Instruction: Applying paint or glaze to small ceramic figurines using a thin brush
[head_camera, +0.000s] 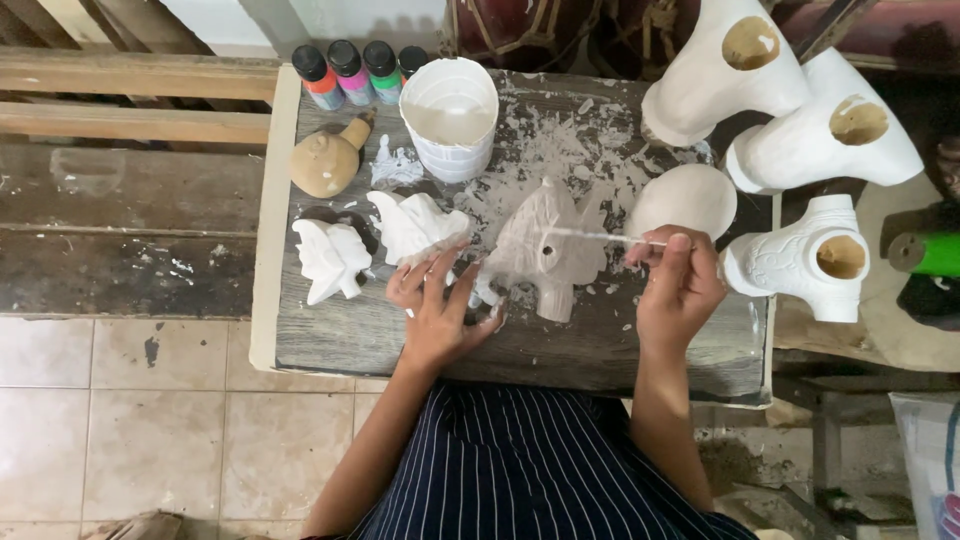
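A carved fish figure (545, 245), partly coated in white, lies on the small paint-stained table (330, 340). My left hand (440, 305) rests on the table by the figure's lower left edge, fingers touching it. My right hand (680, 285) pinches a thin paintbrush (600, 237) whose tip reaches the fish's upper side. Two white-painted carved figures (330, 258) (415, 225) lie left of my left hand. A white bucket of white paint (450, 115) stands behind them.
Several small paint bottles (350, 70) with black caps line the table's back left. An unpainted tan figure (325, 160) lies near them. A pale round piece (685, 198) sits by my right hand. Three large white vase-like pieces (800, 150) crowd the right. A wooden bench (120, 200) is on the left.
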